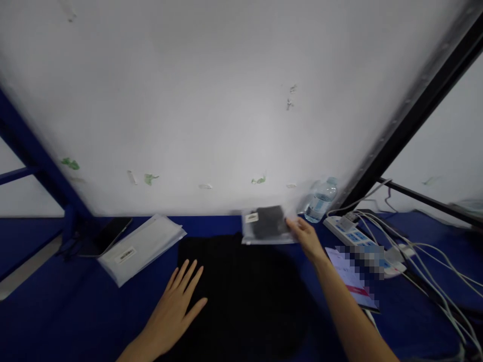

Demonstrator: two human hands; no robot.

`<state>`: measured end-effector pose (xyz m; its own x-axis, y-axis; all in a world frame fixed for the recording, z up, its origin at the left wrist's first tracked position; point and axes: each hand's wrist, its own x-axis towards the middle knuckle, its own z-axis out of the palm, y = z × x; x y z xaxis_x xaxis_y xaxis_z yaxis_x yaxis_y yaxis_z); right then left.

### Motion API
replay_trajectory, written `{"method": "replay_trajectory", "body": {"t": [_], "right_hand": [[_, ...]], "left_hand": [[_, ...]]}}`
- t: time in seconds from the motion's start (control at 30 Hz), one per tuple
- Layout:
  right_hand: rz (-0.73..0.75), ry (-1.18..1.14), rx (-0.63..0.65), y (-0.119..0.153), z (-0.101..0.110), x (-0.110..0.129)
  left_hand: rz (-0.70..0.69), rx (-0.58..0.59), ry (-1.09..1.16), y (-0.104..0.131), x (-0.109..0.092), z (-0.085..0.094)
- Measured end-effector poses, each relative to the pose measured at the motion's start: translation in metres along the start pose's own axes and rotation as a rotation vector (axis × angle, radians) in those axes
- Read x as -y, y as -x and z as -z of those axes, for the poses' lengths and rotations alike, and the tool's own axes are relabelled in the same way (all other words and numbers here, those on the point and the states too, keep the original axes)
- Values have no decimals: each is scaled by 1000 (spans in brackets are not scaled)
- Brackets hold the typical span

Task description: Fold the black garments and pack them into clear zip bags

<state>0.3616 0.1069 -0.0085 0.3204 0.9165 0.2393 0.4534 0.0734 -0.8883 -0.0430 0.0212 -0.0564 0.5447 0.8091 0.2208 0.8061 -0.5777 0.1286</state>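
Note:
My right hand [304, 236] grips the right end of a clear plastic bag [247, 234] with a small white barcode label. Something dark and folded [269, 221] shows inside this bag, at the back of the blue table. Black cloth [245, 296] lies spread on the table in front of me. On its left edge my left hand [177, 301] rests flat, fingers spread and holding nothing. Left of that hand lie frosted plastic bags [143, 249], overlapping each other, with a barcode label on the top one.
A water bottle [320, 201] stands at the back right against the white wall. Beside it are a white power strip [358, 241] with several cables and a lit screen device [347, 274]. A black phone [113, 231] lies at the back left. Metal frame posts flank the table.

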Motion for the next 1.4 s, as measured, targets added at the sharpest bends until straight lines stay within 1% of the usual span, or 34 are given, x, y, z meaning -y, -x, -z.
{"method": "replay_trajectory", "body": {"t": [0.07,0.13,0.2,0.23,0.27,0.3,0.37,0.4,0.43,0.47,0.57,0.67,0.73,0.8,0.87,0.9,0.93,1.0,1.07,1.13,1.17,1.2,1.27,1.33,1.4], "right_hand": [[-30,66,-127,-17,26,-15],[-60,161,-220,-26,40,-25],[-61,253,-294,-29,40,-30],[-47,282,-324,-28,37,-30],[-7,313,-327,-27,31,-28],[65,359,-293,-24,23,-26],[259,521,-135,-20,5,-23],[330,627,-46,-18,-5,-22],[361,735,25,-17,-13,-23],[345,826,63,-16,-21,-25],[180,938,45,-19,-35,-33],[124,920,38,-25,-37,-37],[106,887,55,-27,-33,-32],[113,852,26,-26,-32,-20],[197,753,10,-19,-37,-3],[260,683,40,-14,-43,6],[328,605,100,-9,-51,15],[405,516,254,1,-72,31],[413,487,334,8,-95,40],[396,465,364,12,-112,45],[388,451,370,12,-117,46],[384,435,372,12,-119,48],[396,393,367,15,-117,52],[428,342,362,23,-106,56],[466,297,375,37,-92,58]], "left_hand": [[-3,-11,2,0,0,0],[-6,-20,2,0,-1,1],[-9,-16,1,1,-1,2],[-8,-13,-1,1,-2,3],[-7,-10,-3,1,-2,3],[-8,-9,-4,1,-2,3],[-9,-14,-4,0,-2,3],[-9,-17,-3,-1,-1,4],[-9,-20,-1,-1,-1,4],[-9,-23,1,-1,-1,4],[-5,-16,3,0,-4,4],[7,-14,6,6,-9,5],[8,-9,22,9,-8,6],[19,-15,54,6,-1,8],[74,-70,87,-7,14,14],[118,-120,98,-17,25,17],[154,-164,102,-28,36,20],[186,-199,107,-53,56,27],[177,-197,115,-75,72,31],[160,-189,129,-91,80,32],[151,-189,138,-95,81,33],[144,-195,149,-97,81,33],[131,-228,171,-95,79,35],[112,-274,194,-84,75,38],[80,-305,216,-66,70,40]]}}
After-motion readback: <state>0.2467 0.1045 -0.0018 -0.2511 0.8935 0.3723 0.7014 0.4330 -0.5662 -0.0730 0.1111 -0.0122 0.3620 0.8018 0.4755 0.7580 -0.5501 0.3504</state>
